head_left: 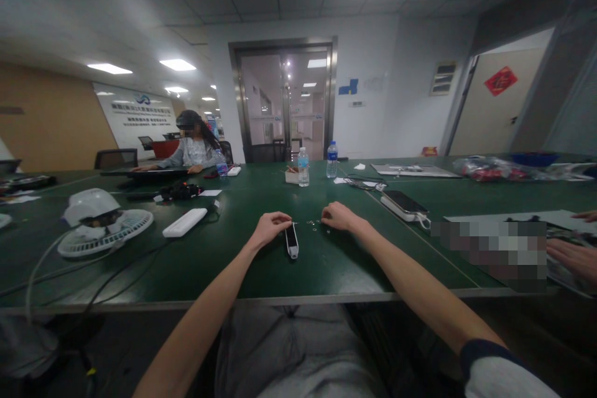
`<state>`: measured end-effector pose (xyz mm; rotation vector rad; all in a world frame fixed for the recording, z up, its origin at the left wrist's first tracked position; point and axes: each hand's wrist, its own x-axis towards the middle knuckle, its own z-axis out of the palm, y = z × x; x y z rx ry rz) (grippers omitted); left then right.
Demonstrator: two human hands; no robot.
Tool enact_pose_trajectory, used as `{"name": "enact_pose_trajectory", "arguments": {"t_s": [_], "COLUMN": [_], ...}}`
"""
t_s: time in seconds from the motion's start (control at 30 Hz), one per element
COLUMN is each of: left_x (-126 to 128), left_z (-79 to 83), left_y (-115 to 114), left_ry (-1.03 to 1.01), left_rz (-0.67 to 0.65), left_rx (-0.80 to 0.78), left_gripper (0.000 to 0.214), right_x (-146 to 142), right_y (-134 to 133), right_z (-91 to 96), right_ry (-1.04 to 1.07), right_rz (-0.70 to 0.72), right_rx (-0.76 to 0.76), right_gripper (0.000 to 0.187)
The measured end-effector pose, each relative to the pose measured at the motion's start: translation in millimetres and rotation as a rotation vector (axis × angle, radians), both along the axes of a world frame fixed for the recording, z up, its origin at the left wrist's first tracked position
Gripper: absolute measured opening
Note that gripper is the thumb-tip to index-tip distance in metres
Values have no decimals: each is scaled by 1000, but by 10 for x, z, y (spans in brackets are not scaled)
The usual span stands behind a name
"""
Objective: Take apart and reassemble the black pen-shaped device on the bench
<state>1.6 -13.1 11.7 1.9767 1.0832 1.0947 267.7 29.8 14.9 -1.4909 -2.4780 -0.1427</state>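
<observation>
Slim dark-faced device (291,241) lies on the green table (345,273), long side roughly pointing at the person; use it as landmark. Left hand (273,227) at its far end, fingers bent and touching; can't tell if they truly pinch it. Right hand (339,217) to its right, fingers curled down to the tabletop; can't tell if anything's between them. Tiny loose parts (311,222) sit between device and right hand, too small to identify. Risk, my guess: a sideways sweep of the right hand scatters those bits; uneven left-hand pressure could swivel the device. Water bottle (303,168) stands beyond the device, well apart, so knocking it seems unlikely.
</observation>
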Motion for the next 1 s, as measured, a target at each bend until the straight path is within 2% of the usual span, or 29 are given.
{"name": "enact_pose_trajectory", "arguments": {"t_s": [0.17,0.3,0.5,0.63,0.73,0.87,1.0], "left_x": [10,9,14,10,8,8,6], "left_z": [-4,-30,-29,-14,-7,-3,-5], "left_y": [2,24,21,6,-4,-5,11], "left_ry": [2,8,1,12,13,19,-10], "left_rz": [6,13,12,18,17,23,11], "left_rx": [13,16,27,38,35,28,50], "left_gripper": [26,26,25,25,25,27,28], "right_x": [-104,-121,-226,-301,-302,-237,-201], "right_y": [-4,-27,-104,-130,-126,-97,-100], "right_z": [-27,-1,58,99,102,55,19], "right_ry": [-23,-16,-71,-52,-1,93,160], "right_rz": [58,36,-61,-180,-219,-162,-71], "right_rx": [-35,-75,-50,-148,-229,-295,-190], "right_gripper": [19,20,23,20,21,19,10]}}
